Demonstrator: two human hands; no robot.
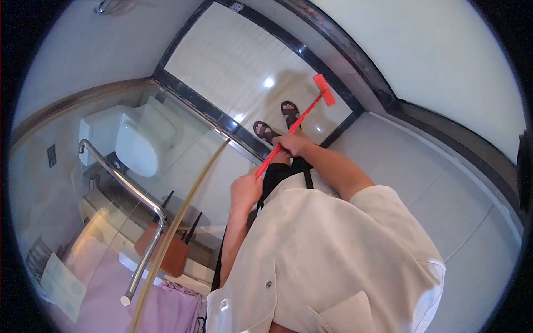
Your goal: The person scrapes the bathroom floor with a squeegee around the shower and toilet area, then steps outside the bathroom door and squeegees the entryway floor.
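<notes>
Shower floor: pale panel (222,50) bounded by a dark border; both sandalled feet, one being the foot nearer the tool (290,114), stand on it.
Red tool: long-handled, with a crosswise head, resembling a squeegee; it runs slantwise from the front of the person's body past the feet (305,114).
Handling, judged: light for its length, stiff along the shaft, not fragile; the smooth finish could slip in a wet palm.
Hold, judged: best taken on the shaft with the hands apart, one near the upper end to steer, one lower to press.
Right hand: wrapped around the shaft, lower of the two (292,145).
Left hand: closed about the upper end, back of the hand showing, fingers partly hidden (247,190).
Tool head: flat red crosspiece near the dark border; contact with the floor cannot be confirmed. Any edge strip, if soft, cannot be told (324,90).
Wall plate: small and dark, behind the glass; markings too small to read (51,156).
Brands and writing: none legible on tool or shirt (327,244).
</notes>
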